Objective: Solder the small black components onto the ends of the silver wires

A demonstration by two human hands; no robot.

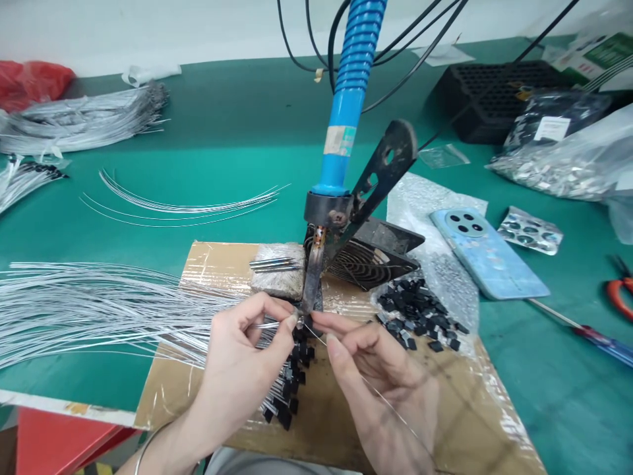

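My left hand (247,363) is pinched at the fingertips, right beneath the soldering iron tip (312,284). It grips the end of a grey wire (270,324); the small part at that end is mostly hidden. A thin solder wire (395,413) runs through my right hand (386,382), its thumb and fingers closed on it, and reaches up to the iron tip. The soldering iron (341,125) has a blue handle and is clamped upright in a black bracket (380,178). Below my left hand lie wires with black square ends (284,409), on a cardboard sheet (341,409).
Long grey wires (99,310) spread across the left. A worn block (277,270) and a black fan (370,257) stand behind my hands. Rightward lie a pile of black pieces (420,307), a blue phone (489,254), a screwdriver (603,343) and pliers (620,293).
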